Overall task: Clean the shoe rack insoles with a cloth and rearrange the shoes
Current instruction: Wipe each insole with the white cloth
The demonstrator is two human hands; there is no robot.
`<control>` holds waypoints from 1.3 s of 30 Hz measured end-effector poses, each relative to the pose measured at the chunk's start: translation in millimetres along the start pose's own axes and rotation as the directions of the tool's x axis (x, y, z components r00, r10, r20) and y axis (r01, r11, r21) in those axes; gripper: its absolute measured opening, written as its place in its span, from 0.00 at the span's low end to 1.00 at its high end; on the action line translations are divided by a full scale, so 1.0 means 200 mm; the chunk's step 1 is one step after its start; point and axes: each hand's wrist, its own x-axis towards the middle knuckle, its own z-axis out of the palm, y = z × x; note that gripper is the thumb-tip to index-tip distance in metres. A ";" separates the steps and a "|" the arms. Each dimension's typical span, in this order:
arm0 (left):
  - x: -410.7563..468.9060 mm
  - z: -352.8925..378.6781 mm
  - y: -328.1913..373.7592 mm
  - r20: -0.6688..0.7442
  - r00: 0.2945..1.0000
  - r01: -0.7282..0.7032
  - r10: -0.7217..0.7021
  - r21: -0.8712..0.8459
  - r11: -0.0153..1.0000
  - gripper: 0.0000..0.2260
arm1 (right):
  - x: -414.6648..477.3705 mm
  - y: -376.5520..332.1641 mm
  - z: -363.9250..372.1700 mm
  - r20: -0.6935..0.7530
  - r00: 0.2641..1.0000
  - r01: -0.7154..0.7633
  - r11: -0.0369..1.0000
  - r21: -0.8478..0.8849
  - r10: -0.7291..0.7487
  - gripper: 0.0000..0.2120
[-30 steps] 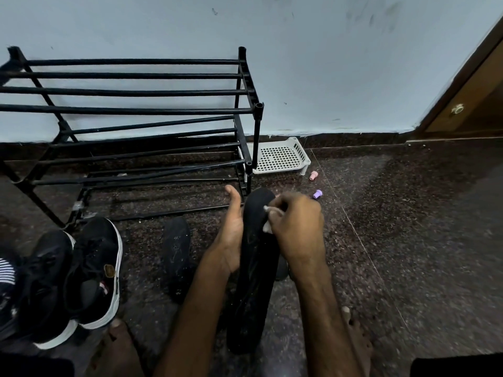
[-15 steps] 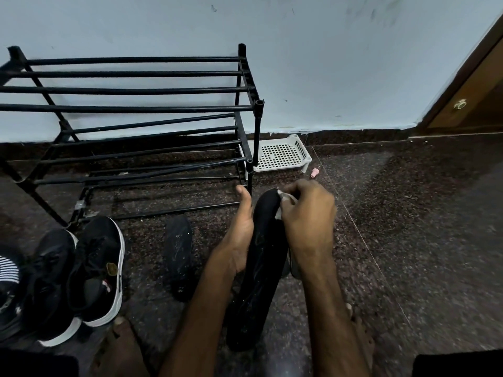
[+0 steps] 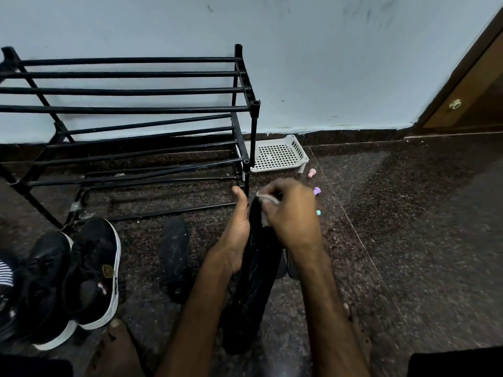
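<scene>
A long black insole (image 3: 253,289) stands tilted on the floor between my arms. My left hand (image 3: 235,235) grips its left edge, thumb pointing up. My right hand (image 3: 292,216) presses a small pale cloth (image 3: 268,198) against the insole's upper end. A second black insole (image 3: 175,248) lies flat on the floor to the left. Two black sneakers with white soles (image 3: 81,270) sit at the lower left. The black metal shoe rack (image 3: 130,110) stands bare against the wall.
A white perforated plastic tray (image 3: 275,155) lies by the rack's right leg. Small pink (image 3: 311,173), purple (image 3: 317,191) and teal (image 3: 318,212) caps lie on the dark granite floor. A wooden door (image 3: 468,85) is at the right. My bare feet show at the bottom.
My right hand with the cloth has slid up from the middle of the insole's top part to its tip. The left hand keeps its hold.
</scene>
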 end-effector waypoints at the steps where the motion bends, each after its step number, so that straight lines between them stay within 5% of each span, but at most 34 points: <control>1: -0.01 0.00 0.01 -0.007 1.000 0.007 -0.007 -0.012 1.000 0.40 | 0.00 0.00 0.01 0.102 0.995 0.003 1.000 0.014 -0.005 0.04; 3: 0.00 -0.02 0.00 0.004 1.000 0.007 -0.007 -0.025 1.000 0.42 | -0.01 0.02 0.01 0.157 0.987 -0.033 0.999 -0.026 0.037 0.05; 9: -0.01 0.01 0.01 0.050 0.996 0.076 -0.076 -0.005 0.997 0.45 | 0.00 0.10 -0.07 -0.287 0.954 -0.113 0.992 -0.057 0.092 0.04; 16: 0.02 -0.07 -0.01 -0.086 0.996 0.024 -0.022 0.027 0.999 0.43 | -0.06 0.07 0.06 0.186 0.977 0.092 0.994 0.063 -0.102 0.06; 19: 0.03 -0.08 -0.01 -0.083 0.996 -0.022 0.027 0.055 0.998 0.42 | -0.08 0.13 0.07 0.130 0.991 0.026 1.000 -0.012 -0.024 0.07; 23: 0.04 -0.05 -0.03 -0.055 0.998 -0.005 0.007 0.042 0.999 0.42 | -0.07 0.07 0.06 -0.170 0.985 -0.025 0.991 -0.135 0.002 0.04; 25: 0.04 -0.05 -0.02 -0.060 0.998 -0.011 0.014 0.055 0.998 0.42 | -0.05 0.03 0.08 -0.159 0.985 0.055 0.997 -0.048 -0.062 0.04; 27: 0.04 -0.08 -0.01 -0.070 0.998 -0.005 0.007 0.037 0.999 0.41 | -0.04 0.03 0.09 -0.003 0.993 0.116 0.993 0.037 -0.116 0.05; 29: 0.03 -0.09 0.00 -0.050 0.999 -0.009 0.010 0.034 0.999 0.43 | -0.04 0.06 0.08 0.105 0.992 0.059 0.997 0.043 -0.063 0.06; 34: 0.03 -0.05 -0.01 -0.015 1.000 0.000 0.001 0.069 0.998 0.42 | -0.03 0.08 0.05 -0.179 0.983 -0.047 0.994 -0.096 0.029 0.04; 36: 0.03 -0.06 -0.01 -0.018 1.000 -0.016 0.018 0.084 0.996 0.42 | -0.02 0.05 0.05 -0.111 0.992 0.055 0.998 -0.043 -0.059 0.05; 39: 0.02 -0.11 0.01 -0.065 0.998 -0.014 0.018 0.071 0.997 0.42 | -0.04 0.03 0.05 0.217 0.974 0.042 0.996 0.080 -0.058 0.04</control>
